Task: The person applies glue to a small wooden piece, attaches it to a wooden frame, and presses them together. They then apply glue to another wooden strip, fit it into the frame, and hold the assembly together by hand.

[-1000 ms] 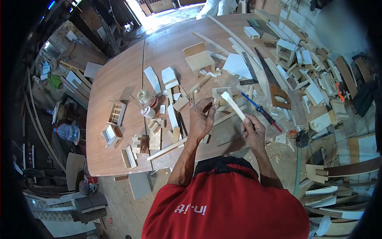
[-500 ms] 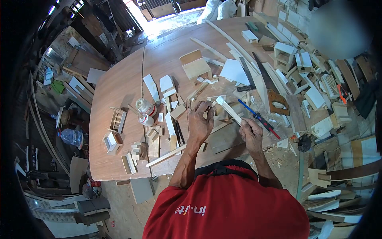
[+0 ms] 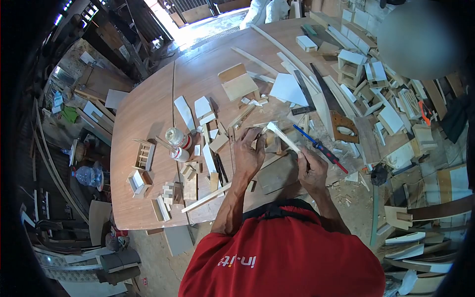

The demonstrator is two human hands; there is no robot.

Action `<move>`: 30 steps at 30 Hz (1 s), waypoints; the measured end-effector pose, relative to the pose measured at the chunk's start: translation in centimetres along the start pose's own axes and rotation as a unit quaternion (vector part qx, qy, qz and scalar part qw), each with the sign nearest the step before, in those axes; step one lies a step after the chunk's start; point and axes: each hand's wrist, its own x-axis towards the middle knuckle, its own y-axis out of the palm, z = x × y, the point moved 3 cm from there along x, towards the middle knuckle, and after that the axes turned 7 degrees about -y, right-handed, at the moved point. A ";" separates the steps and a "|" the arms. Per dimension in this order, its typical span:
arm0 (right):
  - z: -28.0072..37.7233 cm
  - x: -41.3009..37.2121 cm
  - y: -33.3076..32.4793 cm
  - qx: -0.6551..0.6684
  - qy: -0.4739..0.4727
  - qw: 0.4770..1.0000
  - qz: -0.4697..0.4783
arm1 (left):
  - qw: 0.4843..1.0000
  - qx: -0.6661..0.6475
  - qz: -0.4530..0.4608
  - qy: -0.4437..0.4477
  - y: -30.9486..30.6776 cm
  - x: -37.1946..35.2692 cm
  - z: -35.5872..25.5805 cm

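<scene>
My right hand [image 3: 311, 168] is closed around the lower end of a flat wooden stick [image 3: 287, 137]. White, glue-like paste coats the stick's upper tip. My left hand [image 3: 249, 153] is pinched at the tip's left side, gripping a small pale wooden piece [image 3: 265, 134] that the fingers partly hide. The stick's tip appears to meet this piece, though contact is hard to make out. Beyond the right hand lies a blue-and-red screwdriver-like tool [image 3: 321, 149]. Small wood offcuts lie on the table under both hands.
Two jars, one open-topped [image 3: 177, 138] and one with a stick in it [image 3: 179, 152], stand left on the wooden table [image 3: 143, 109]. A handsaw [image 3: 342, 129] and a square [image 3: 303, 110] lie right. Small wooden models [image 3: 143, 154] sit at left; scrap wood piles up at far right.
The view has shifted slightly. The stick has turned a little in my right hand, showing more of its white-coated side. Both hands keep their grip.
</scene>
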 end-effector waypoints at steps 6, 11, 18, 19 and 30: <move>0.0 0.2 0.0 -0.064 -0.060 0.996 0.009 | 1.000 0.000 -0.001 0.002 0.1 -0.1 0.6; 0.1 0.4 0.2 -0.047 -0.084 0.995 0.006 | 0.999 0.027 -0.011 0.026 -0.1 -0.1 1.1; 0.1 0.3 0.2 -0.009 -0.084 0.996 -0.011 | 1.000 0.009 0.000 0.006 0.0 -0.2 1.3; -0.2 0.3 0.2 0.003 -0.048 0.999 -0.025 | 1.000 0.011 0.002 0.001 0.0 -0.2 1.1; -0.8 1.1 -0.3 -0.013 -0.020 1.000 -0.003 | 1.000 -0.013 0.000 -0.014 -0.1 -0.2 1.4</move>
